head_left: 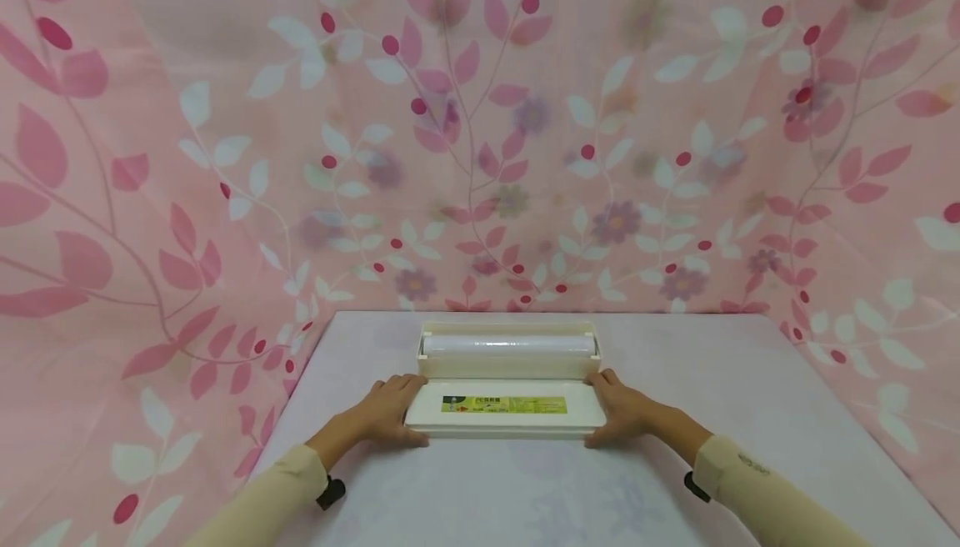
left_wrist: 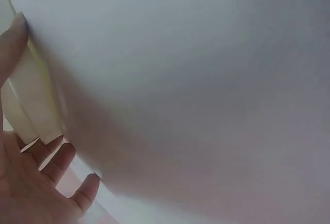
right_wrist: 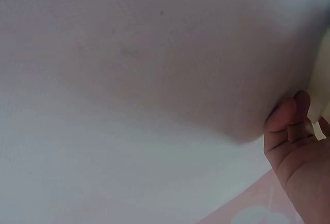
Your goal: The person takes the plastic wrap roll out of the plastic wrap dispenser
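Observation:
A white cling film box lid (head_left: 502, 419) with a green and yellow label (head_left: 504, 404) lies lengthwise in front of the cling film box (head_left: 510, 368). Inside that box sits a roll of film (head_left: 508, 345), uncovered. My left hand (head_left: 386, 414) grips the lid's left end, thumb at the near edge and fingers at the far edge beside the box. At the other end my right hand (head_left: 628, 412) holds it the same way. The left wrist view shows the left thumb and spread fingers (left_wrist: 82, 190) along the pale end piece. In the right wrist view, the right fingers (right_wrist: 283, 116) bend beside it.
Box and lid rest on a table (head_left: 690, 464) covered in a pale cloth. A pink curtain (head_left: 480, 155) printed with leaves and flowers hangs behind the table and along both sides. Dark straps (head_left: 330, 493) show under the sleeves.

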`<state>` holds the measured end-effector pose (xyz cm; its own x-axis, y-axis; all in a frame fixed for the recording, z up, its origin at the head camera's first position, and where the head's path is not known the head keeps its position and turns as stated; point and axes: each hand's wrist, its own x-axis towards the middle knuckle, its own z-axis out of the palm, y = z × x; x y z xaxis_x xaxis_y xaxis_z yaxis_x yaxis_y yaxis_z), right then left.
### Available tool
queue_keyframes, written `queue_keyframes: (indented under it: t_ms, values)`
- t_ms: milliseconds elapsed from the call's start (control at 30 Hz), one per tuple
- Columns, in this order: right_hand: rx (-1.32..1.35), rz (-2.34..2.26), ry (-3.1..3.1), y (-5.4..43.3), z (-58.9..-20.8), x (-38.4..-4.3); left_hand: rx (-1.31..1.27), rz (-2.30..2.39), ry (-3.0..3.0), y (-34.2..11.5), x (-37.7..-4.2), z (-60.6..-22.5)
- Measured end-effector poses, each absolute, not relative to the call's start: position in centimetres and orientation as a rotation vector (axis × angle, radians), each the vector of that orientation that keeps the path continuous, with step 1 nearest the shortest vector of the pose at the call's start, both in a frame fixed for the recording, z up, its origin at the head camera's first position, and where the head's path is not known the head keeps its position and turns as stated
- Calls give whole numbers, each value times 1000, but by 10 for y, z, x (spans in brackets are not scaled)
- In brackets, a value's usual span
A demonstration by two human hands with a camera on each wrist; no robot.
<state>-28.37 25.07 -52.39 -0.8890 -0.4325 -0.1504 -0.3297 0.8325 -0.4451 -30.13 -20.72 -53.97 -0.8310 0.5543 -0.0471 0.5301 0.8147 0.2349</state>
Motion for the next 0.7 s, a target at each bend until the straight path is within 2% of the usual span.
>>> queue_keyframes:
  t_ms: [700]
  values:
    - [-533, -842, 2585, 261, -524, -284, 865, 409, 2814, -214, -306, -534]
